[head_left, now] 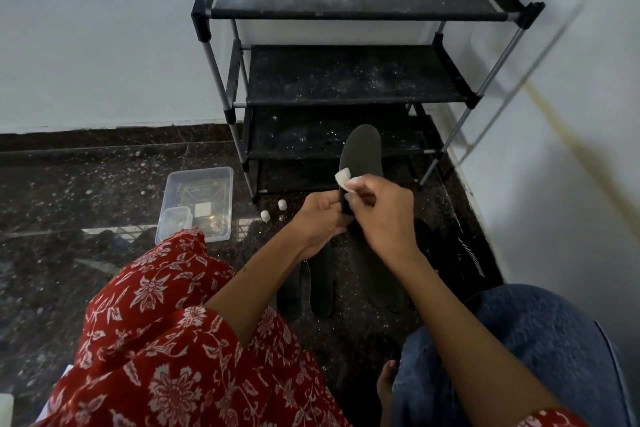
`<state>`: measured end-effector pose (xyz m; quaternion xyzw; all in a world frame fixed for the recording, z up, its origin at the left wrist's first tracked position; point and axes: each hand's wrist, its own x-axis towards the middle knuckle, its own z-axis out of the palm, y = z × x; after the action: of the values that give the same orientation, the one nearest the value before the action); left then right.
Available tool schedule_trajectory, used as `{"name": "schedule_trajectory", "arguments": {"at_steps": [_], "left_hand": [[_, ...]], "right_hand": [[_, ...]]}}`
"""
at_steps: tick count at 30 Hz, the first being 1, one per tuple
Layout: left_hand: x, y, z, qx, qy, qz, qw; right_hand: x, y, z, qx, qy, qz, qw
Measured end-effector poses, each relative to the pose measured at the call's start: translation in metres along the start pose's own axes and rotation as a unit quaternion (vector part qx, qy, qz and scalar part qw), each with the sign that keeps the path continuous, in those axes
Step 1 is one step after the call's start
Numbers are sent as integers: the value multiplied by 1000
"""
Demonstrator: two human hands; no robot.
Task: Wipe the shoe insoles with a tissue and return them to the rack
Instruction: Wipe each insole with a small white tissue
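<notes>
We look down at a black shoe rack (349, 80) with dusty shelves, standing in a corner. Just in front of its lowest shelf, our left hand (320, 222) grips the lower part of a dark insole (362, 156), held upright with its rounded end toward the rack. Our right hand (382, 215) pinches a small white tissue (346, 178) against the insole's left edge. More dark insoles (322, 284) lie on the floor nearer us than the rack. A clear plastic tub (199, 199) sits on the floor left of the rack.
</notes>
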<state>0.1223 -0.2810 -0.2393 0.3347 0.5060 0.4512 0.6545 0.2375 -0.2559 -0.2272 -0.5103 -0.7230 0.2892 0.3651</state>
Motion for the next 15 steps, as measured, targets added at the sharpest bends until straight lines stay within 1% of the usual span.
{"name": "schedule_trajectory", "arguments": {"at_steps": [2,3,4,6,8,11,13,15], "left_hand": [[1,0,-1,-3,6,4,1000],[2,0,-3,-5,8,4,1000],[2,0,-4,-9,7,3,1000],[3,0,-5,-17,5,1,1000],[3,-1,-5,-15,0,0,1000],[3,-4,-4,-12,2,1,1000],[2,-4,-3,-16,7,5,1000],[1,-4,-3,-14,0,7,1000]], "right_hand": [[1,-4,-2,59,-27,9,998],[3,-5,-3,83,-22,19,996],[4,-4,-4,91,-3,27,995],[7,0,-6,56,53,32,997],[5,3,-4,8,65,25,998],[0,3,2,0,23,1,1000],[-2,-1,2,45,-16,5,999],[0,-4,-1,114,-58,24,991]]}}
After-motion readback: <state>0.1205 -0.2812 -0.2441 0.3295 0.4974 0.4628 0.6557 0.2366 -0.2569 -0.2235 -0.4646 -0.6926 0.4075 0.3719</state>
